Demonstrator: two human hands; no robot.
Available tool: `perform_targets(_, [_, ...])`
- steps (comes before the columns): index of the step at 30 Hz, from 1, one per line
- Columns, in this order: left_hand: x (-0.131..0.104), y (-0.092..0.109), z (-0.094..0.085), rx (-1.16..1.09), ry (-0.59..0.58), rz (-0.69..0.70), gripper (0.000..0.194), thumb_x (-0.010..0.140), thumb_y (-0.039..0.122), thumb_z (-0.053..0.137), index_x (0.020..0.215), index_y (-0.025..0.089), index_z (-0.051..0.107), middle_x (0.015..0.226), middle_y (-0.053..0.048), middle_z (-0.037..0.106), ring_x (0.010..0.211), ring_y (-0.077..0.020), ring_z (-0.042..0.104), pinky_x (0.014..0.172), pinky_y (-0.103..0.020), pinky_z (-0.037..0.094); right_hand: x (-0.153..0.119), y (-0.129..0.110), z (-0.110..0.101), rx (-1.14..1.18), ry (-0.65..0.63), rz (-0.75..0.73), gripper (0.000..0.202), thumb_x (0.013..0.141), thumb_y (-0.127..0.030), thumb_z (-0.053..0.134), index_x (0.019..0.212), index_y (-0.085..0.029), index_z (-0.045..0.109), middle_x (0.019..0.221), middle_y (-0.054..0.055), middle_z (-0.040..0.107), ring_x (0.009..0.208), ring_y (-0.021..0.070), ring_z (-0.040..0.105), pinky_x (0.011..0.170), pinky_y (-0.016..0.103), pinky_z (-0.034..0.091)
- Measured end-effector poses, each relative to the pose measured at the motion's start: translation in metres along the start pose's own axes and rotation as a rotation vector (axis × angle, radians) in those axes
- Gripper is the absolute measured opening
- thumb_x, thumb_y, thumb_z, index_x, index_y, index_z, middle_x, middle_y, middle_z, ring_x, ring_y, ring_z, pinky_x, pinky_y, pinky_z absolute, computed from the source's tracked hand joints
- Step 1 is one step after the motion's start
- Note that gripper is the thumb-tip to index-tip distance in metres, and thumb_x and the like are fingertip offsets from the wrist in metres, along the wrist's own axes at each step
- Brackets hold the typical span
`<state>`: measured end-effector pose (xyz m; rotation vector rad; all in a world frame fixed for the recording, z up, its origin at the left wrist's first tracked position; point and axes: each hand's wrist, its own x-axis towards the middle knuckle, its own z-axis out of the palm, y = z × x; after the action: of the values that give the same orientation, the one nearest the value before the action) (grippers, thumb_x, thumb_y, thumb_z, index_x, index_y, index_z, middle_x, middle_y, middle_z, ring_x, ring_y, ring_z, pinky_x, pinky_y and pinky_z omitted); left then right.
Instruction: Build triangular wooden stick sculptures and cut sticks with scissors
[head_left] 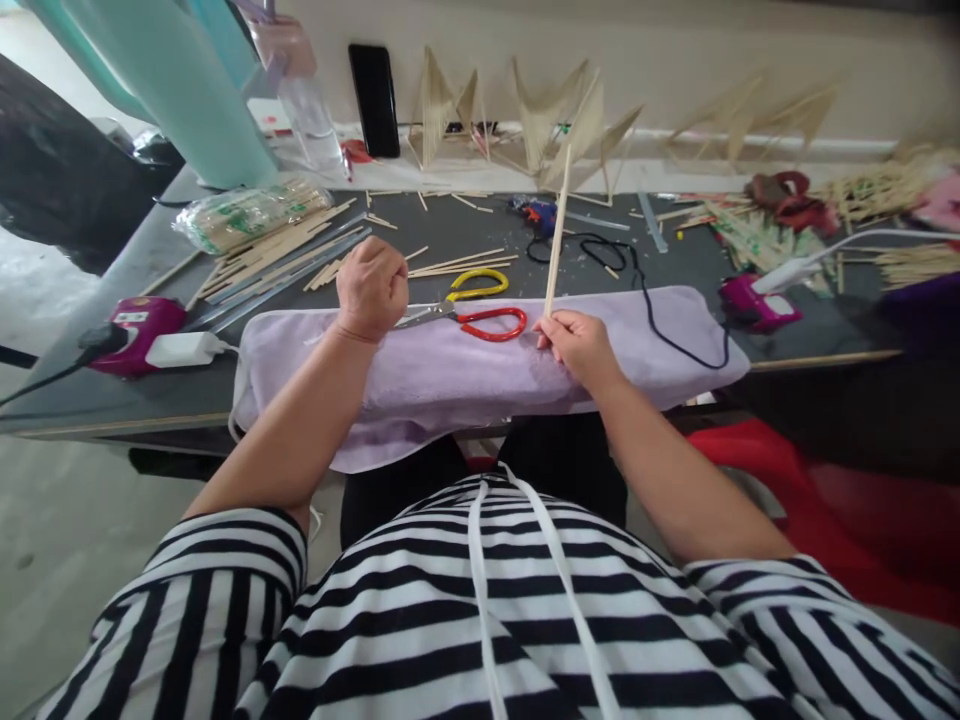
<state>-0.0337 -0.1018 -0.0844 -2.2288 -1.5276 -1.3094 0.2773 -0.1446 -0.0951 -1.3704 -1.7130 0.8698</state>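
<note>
My right hand [574, 345] pinches the lower end of thin wooden sticks [557, 235], which point up and away from me, seemingly two or more side by side. My left hand [371, 285] is closed in a fist over the table, near the scissors' blades; whatever it may hold is hidden. Between the hands, scissors [491, 324] with one yellow and one red handle lie partly on a lilac towel [450, 375]. Loose wooden sticks [465, 265] are scattered beyond the scissors.
A wrapped stick bundle [251, 215], clear strips [289, 265] and a magenta power adapter [139, 335] are at left. Behind stand a phone [374, 100], a bottle [300, 95] and curved stick-like models [559, 115]. A blue glue gun [536, 213] has a black cord [645, 300] crossing the towel.
</note>
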Motion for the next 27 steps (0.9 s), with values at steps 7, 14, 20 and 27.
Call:
perform_targets(7, [-0.0013,-0.0041,0.0038,0.036,-0.008,0.011,0.021,0.085,0.022,0.047,0.066,0.017,0.05,0.079,-0.006,0.053,0.09,-0.0212,0.058,0.083,-0.038,0.044,-0.0003,0.0033,-0.0004,0.0,0.035,-0.029,0.025,0.083,-0.033,0.053,0.075,-0.014,0.067,0.059,0.002,0.061,0.04,0.0069,0.045,0.041,0.02,0.035])
perform_targets(14, [-0.0028,-0.0063,0.0042,0.043,0.057,0.006,0.017,0.083,0.023,0.052,0.066,0.018,0.051,0.08,-0.007,0.055,0.091,-0.0218,0.058,0.083,-0.037,0.044,-0.002,-0.0012,0.0016,0.022,0.068,-0.04,0.025,0.082,-0.032,0.052,0.073,-0.014,0.066,0.057,0.0,0.06,0.039,0.0069,0.044,0.04,0.019,0.034])
perform_targets(20, [-0.001,-0.0034,0.0061,0.043,0.02,0.005,0.011,0.079,0.017,0.052,0.068,0.018,0.053,0.084,-0.007,0.058,0.091,-0.0212,0.057,0.083,-0.035,0.043,-0.0006,0.0011,0.0019,0.042,0.059,-0.039,0.025,0.082,-0.033,0.052,0.076,-0.014,0.067,0.059,0.001,0.061,0.039,0.0069,0.044,0.04,0.02,0.033])
perform_targets(27, [-0.0014,-0.0019,0.0048,0.054,0.017,0.01,0.01,0.077,0.014,0.051,0.068,0.019,0.054,0.084,-0.007,0.058,0.087,-0.02,0.057,0.08,-0.034,0.044,0.0007,0.0023,0.0021,0.036,0.053,-0.037,0.024,0.082,-0.032,0.053,0.075,-0.014,0.067,0.058,0.001,0.06,0.039,0.007,0.044,0.04,0.021,0.034])
